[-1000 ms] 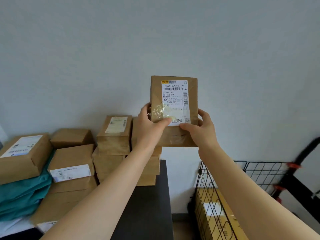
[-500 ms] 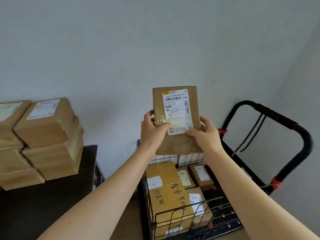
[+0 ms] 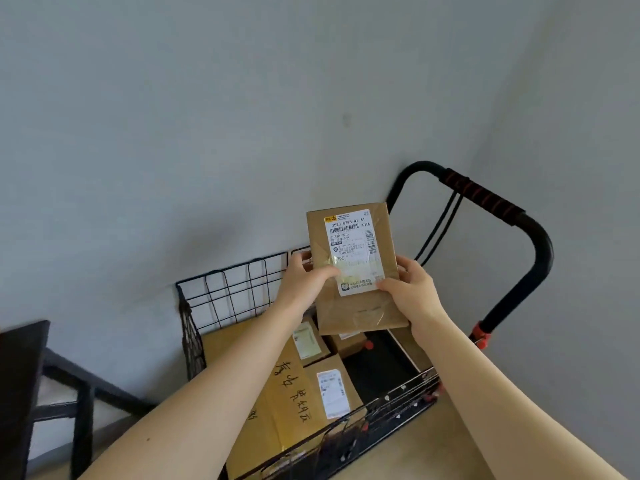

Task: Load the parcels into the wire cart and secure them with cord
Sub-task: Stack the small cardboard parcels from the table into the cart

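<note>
Head view, single frame.

**Writing.** The held parcel (image 3: 356, 268) is brown paper with a white shipping label (image 3: 349, 251) facing the camera. On the label:
- a yellow logo patch at the top left
- the top line "252C 0795", then "A1"; the characters between are unclear
- "FUA" at the right, under it
- one barcode below the top line and a second running down the right edge
- "795" in larger print lower left
- Chinese print, too small to read

Clear tape crosses the lower half of the label.

In the cart, a large carton (image 3: 277, 386) carries dark handwritten Chinese characters along its top; I cannot read them. Two small parcels lie beside it, one with a pale green label (image 3: 306, 341) and one with a white barcode label (image 3: 332, 393). Their text is not legible.

**Hands.** Both are grasping the held parcel.
- The left hand (image 3: 306, 285) clasps the left edge. Its thumb lies across the front on the taped strip, and its fingers are behind, out of sight.
- The right hand (image 3: 410, 289) clasps the right edge slightly lower. Its thumb is at the label's lower right corner, with fingers curled behind.

**Position.** The parcel is in the air between the two hands, nearly upright and leaning a little left at the top. It is over the far part of the wire cart (image 3: 228, 292), above the loaded parcels. How far it clears them cannot be judged.

The cart stands against the grey wall. Its black handle (image 3: 485, 199) rises behind and to the right of the parcel. A black cord (image 3: 438, 233) hangs from the handle in two strands. A red clip (image 3: 481, 337) sits at the handle's base. The edge of a dark counter (image 3: 20, 358) shows at lower left, well apart from the hands.
</note>
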### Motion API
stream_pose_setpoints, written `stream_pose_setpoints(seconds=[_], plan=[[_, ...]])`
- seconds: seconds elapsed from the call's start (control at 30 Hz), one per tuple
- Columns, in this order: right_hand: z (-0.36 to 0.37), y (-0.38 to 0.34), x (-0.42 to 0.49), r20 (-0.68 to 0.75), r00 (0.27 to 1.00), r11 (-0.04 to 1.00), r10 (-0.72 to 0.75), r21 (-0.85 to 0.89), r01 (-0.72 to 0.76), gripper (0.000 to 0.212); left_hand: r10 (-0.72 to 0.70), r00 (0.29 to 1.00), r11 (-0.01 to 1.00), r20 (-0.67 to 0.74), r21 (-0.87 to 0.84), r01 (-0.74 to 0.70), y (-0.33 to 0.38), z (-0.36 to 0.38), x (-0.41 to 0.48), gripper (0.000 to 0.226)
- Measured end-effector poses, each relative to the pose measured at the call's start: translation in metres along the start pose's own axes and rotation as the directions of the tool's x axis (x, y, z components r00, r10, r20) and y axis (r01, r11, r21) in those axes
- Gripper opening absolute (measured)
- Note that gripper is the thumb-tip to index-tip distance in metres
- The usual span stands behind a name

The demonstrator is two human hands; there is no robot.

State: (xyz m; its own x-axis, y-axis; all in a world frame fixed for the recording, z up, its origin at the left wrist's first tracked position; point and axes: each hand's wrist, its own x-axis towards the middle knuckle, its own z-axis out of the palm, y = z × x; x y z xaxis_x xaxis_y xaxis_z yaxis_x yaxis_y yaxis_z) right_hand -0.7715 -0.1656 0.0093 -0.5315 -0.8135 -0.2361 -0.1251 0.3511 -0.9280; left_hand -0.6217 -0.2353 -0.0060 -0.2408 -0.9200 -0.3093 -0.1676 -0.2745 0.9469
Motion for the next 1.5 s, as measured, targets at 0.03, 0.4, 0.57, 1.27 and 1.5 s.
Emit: stream_pose_setpoints(seconds=[0.03,0.4,0.57,1.27,1.5], plan=[[-0.003,0.002,0.010,-0.005,1.000,0.999,0.029,-0.028,-0.030,0.054,-0.033,0.999,0.999,0.023,0.010,0.032,-0.003,0.006,0.012,0.054],[-0.008,0.051,0.098,-0.011,0.968,0.945,0.252,-0.213,-0.248,0.056,-0.289,0.948,0.957,0.136,0.048,0.285,-0.056,0.053,0.094,0.072],[-0.012,0.082,0.147,0.046,0.946,0.905,0.322,-0.307,-0.293,0.053,-0.380,0.916,0.924,0.133,0.007,0.382,-0.082,0.079,0.128,0.084],[-0.002,0.354,0.302,0.136,0.612,0.585,0.779,-0.508,-0.632,0.042,-0.773,0.629,0.619,0.076,-0.121,0.776,-0.288,0.211,0.216,0.068],[0.011,0.414,0.319,0.113,0.497,0.475,0.860,-0.532,-0.701,0.045,-0.845,0.528,0.514,0.085,-0.148,0.845,-0.341,0.228,0.232,0.075]])
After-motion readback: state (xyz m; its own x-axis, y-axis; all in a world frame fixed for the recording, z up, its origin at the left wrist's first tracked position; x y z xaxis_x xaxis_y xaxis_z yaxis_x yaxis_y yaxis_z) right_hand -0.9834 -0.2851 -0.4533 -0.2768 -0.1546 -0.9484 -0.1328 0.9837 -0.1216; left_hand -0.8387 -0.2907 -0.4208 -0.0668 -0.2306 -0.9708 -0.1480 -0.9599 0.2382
